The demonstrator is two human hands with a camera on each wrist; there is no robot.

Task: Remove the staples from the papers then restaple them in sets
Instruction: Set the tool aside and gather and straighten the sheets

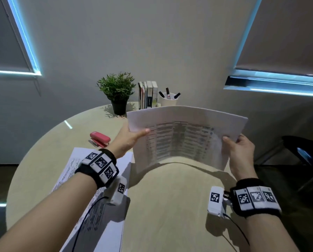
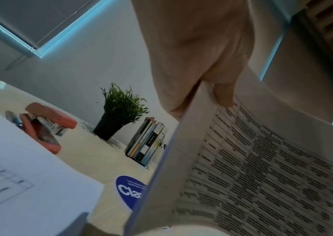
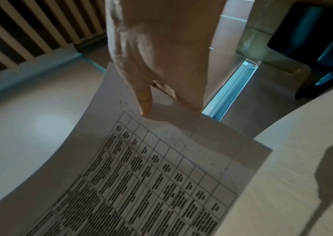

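Note:
Both hands hold a set of printed papers [image 1: 184, 137] upright above the round table, the sheets bowed with a table of text facing me. My left hand [image 1: 132, 137] pinches its left edge, thumb on the front. At the right edge my right hand [image 1: 237, 146] pinches the same set. The left wrist view shows the thumb [image 2: 224, 95] pressing on the printed papers [image 2: 262, 175]. In the right wrist view the thumb [image 3: 144, 99] lies on the printed papers [image 3: 161, 175]. A second pile of papers [image 1: 97, 206] lies flat at the near left. A red stapler [image 1: 99, 139] sits beyond it.
At the table's far edge stand a potted plant [image 1: 118, 95], a row of books [image 1: 148, 95] and a white cup of markers [image 1: 169, 100]. A blue sticker [image 2: 130, 191] is on the tabletop. A dark chair [image 1: 304, 157] stands at the right.

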